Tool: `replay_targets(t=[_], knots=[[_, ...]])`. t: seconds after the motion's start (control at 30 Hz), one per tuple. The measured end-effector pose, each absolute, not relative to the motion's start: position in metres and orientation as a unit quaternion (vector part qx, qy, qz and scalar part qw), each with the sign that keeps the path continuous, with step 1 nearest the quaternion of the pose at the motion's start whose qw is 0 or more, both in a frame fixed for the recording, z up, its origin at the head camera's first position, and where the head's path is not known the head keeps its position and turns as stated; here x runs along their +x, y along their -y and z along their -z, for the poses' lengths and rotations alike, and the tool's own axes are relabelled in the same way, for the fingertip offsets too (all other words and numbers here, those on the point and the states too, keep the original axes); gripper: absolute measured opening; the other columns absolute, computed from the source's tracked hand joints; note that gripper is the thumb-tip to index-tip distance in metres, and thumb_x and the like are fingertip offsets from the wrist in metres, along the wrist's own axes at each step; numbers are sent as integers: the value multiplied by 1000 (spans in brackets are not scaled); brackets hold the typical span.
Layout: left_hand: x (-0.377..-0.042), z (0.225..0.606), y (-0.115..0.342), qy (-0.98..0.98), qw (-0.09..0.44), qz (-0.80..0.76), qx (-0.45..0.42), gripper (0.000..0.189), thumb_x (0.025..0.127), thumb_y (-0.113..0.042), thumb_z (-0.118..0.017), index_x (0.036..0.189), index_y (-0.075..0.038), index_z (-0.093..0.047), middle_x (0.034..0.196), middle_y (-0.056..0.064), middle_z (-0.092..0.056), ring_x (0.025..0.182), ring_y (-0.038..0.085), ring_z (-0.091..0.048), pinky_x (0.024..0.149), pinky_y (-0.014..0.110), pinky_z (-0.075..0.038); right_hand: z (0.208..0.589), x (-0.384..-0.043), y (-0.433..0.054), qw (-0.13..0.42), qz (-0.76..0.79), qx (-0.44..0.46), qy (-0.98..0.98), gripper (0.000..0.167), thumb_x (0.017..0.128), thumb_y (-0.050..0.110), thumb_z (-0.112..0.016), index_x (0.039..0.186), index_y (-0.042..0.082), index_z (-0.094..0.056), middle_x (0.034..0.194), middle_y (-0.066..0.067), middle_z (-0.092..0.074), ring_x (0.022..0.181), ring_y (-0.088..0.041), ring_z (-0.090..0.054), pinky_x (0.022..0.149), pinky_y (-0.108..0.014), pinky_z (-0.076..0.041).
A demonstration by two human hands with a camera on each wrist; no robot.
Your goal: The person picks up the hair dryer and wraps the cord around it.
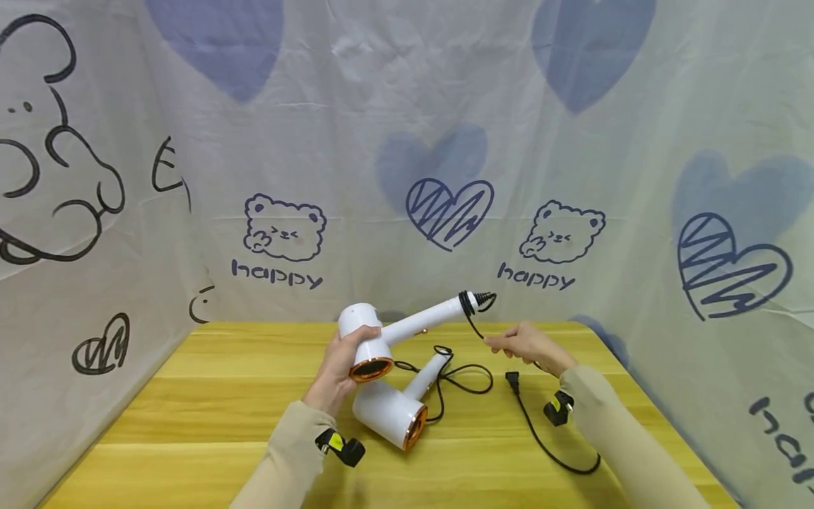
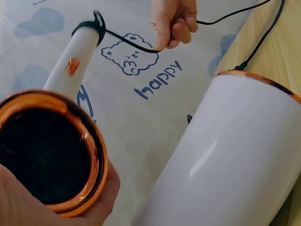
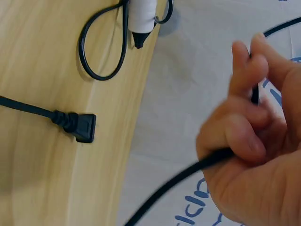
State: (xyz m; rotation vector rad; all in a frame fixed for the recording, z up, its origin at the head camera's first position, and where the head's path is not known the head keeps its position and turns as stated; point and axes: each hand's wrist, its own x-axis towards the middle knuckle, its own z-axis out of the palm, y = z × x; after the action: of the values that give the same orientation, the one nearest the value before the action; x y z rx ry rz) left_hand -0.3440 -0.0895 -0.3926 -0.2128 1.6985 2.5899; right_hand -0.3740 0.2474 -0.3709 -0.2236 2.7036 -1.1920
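Observation:
My left hand grips a white hair dryer by its barrel, holding it above the table. Its copper-rimmed end faces the left wrist camera, and its handle points up to the right. Several turns of black cord wrap the handle's tip. From there the cord stretches to my right hand, which pinches it between thumb and fingers. In the right wrist view the cord also passes through the curled fingers and out below. A second white hair dryer lies on the table under the held one.
The second dryer's looped black cord lies beside its handle. A black plug rests on the wooden table at right, its lead curving behind my right forearm. A printed cloth hangs behind and along both sides.

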Motion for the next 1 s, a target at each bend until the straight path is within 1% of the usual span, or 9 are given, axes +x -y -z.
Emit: replay_targets(t=[0.1,0.2,0.27,0.33,0.43,0.5,0.57,0.9,1.0], knots=[[-344,394,90,-558,43,-827,-51,70,82,-16,-71,142,-11,-36,119,19,-54,88,23,-63,74,34,-60,368,-378,-245,55,390,-63,-917,36,89,44,-68,86,9,-77,61,3,-45,48,-9,-25,45,-21,-26],[-344,396,93,-575,73,-815,-30,72,82,-17,-71,143,-12,-35,119,18,-55,90,23,-64,77,35,-60,367,-381,-244,11,392,-62,-918,25,88,30,-72,82,6,-76,61,3,-44,53,-12,-27,49,-23,-28],[-344,398,96,-583,90,-807,-19,73,82,-18,-71,145,-15,-34,120,19,-55,91,24,-64,78,37,-60,368,-382,-243,-19,388,-69,-919,15,86,16,-72,84,2,-76,64,2,-53,58,-12,-35,53,-24,-33],[-345,399,99,-597,99,-796,-5,75,82,-18,-71,146,-15,-32,121,20,-55,92,25,-65,79,39,-60,369,-383,-243,-43,377,-79,-922,12,87,12,-71,89,1,-76,75,-2,-65,64,-14,-45,58,-24,-40],[-345,400,102,-629,99,-771,15,78,82,-19,-71,147,-16,-30,122,22,-54,92,27,-65,78,41,-60,370,-382,-243,-65,345,-94,-932,18,88,23,-72,94,6,-78,89,-6,-73,71,-16,-56,61,-26,-47],[-345,400,105,-663,81,-744,23,80,80,-19,-72,148,-14,-29,122,23,-54,90,27,-65,75,40,-61,371,-381,-240,-79,328,-102,-936,24,87,34,-73,93,11,-78,89,-5,-74,70,-16,-58,62,-26,-49],[-345,398,108,-697,63,-714,26,83,79,-20,-74,147,-12,-28,123,23,-54,89,27,-64,72,38,-60,371,-381,-235,-98,318,-107,-937,24,86,37,-74,92,14,-78,88,-2,-74,69,-15,-58,60,-27,-49],[-348,400,104,-777,-31,-627,31,87,72,-22,-81,143,-6,-33,120,18,-54,94,29,-60,69,35,-58,359,-370,-215,-154,320,-129,-926,17,89,29,-72,93,14,-78,84,-3,-74,56,-14,-49,52,-27,-40],[-347,401,100,-779,-52,-625,25,88,72,-22,-82,143,-5,-33,120,18,-53,95,29,-59,70,34,-57,354,-364,-210,-172,313,-140,-924,16,88,28,-72,90,13,-78,81,-3,-74,55,-14,-50,51,-27,-40]])
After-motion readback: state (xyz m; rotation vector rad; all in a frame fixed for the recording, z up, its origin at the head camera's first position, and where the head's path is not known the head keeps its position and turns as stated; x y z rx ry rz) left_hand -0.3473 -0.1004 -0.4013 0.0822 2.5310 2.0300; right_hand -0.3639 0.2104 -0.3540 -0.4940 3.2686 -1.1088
